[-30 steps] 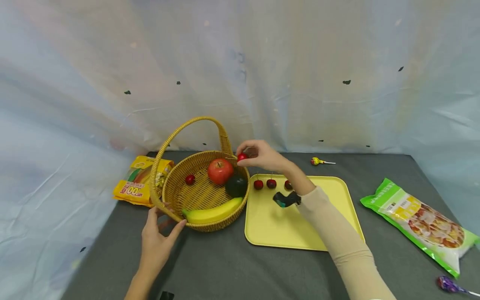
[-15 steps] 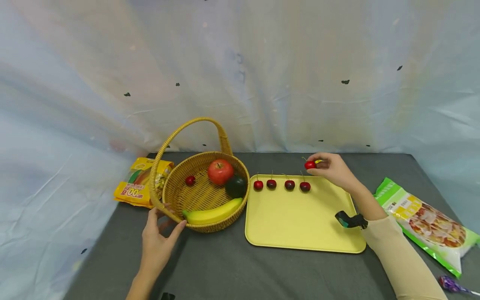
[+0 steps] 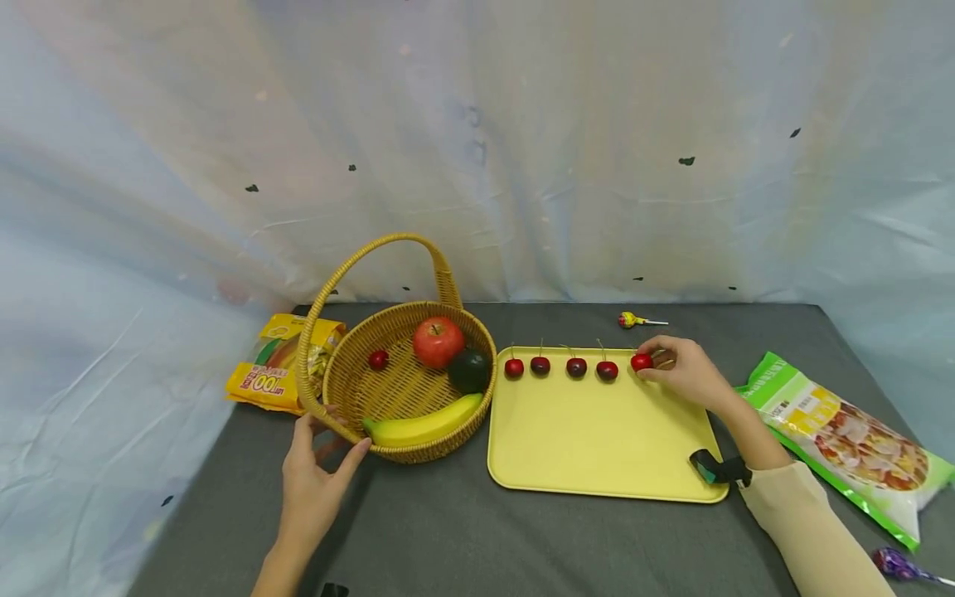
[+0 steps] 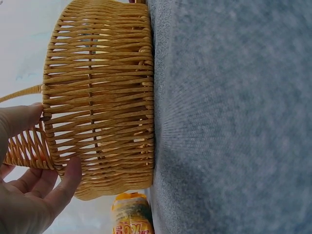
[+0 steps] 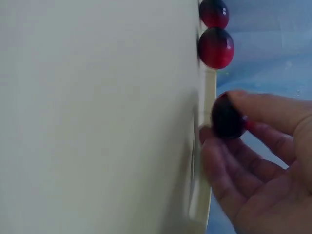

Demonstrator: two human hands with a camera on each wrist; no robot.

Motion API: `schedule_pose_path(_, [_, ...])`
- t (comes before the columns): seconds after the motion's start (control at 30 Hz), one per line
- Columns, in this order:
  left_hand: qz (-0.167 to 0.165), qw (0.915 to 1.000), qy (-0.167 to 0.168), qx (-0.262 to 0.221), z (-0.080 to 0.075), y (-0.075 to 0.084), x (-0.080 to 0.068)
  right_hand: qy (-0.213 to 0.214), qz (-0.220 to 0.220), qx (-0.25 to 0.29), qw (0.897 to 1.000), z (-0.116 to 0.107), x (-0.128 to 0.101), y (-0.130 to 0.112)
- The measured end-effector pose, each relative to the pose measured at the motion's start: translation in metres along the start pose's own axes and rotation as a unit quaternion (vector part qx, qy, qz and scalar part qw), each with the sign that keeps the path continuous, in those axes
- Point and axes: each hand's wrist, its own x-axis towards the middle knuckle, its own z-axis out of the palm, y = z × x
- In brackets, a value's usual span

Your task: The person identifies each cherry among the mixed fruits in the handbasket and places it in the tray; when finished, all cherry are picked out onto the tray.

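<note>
- Five cherries are lining up along the far edge of the yellow tray (image 3: pixel 597 448), and the right hand (image 3: pixel 686 371) is pinching the last one, the bright cherry (image 3: pixel 641 361), between thumb and fingertips; the grip is closing on it only lightly.
- Just to the left of this grip, the four other cherries (image 3: pixel 575 367) are sitting in a row on the tray.
- The left hand (image 3: pixel 313 489) is resting on the near rim of the wicker basket (image 3: pixel 337 390), with relaxed fingers touching the weave and not curling around it.
- Beyond this grip, inside the basket, a banana (image 3: pixel 422 426), an apple (image 3: pixel 438 341), a dark round fruit (image 3: pixel 469 371) and one more cherry (image 3: pixel 378 358) are lying.
- A yellow packet (image 3: pixel 272 367) is lying on the tabletop (image 3: pixel 462 531) behind the basket.
</note>
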Motion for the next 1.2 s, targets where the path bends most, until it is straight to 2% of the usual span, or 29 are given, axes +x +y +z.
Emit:
schedule_pose_path(0.2, [-0.002,1.0000,0.001,-0.002,0.000,0.000,0.000,-0.005,-0.015,-0.014,1.000,0.002,-0.002,-0.005])
schedule_pose_path(0.43, [-0.007,1.0000,0.001,-0.006,-0.001,0.001,0.001,-0.006,-0.028,-0.003,1.000,0.005,-0.003,-0.007])
schedule_pose_path(0.67, [-0.005,1.0000,0.000,-0.003,-0.001,0.002,0.001,-0.023,-0.016,0.002,1.000,0.005,-0.003,-0.006])
schedule_pose_path(1.0, [-0.002,1.0000,0.000,-0.003,-0.001,0.003,0.001,-0.016,-0.020,-0.005,1.000,0.004,-0.004,-0.007])
schedule_pose_path(1.2, [-0.004,1.0000,-0.001,-0.006,-0.001,0.003,0.000,-0.015,-0.025,-0.030,0.999,-0.004,-0.001,-0.011])
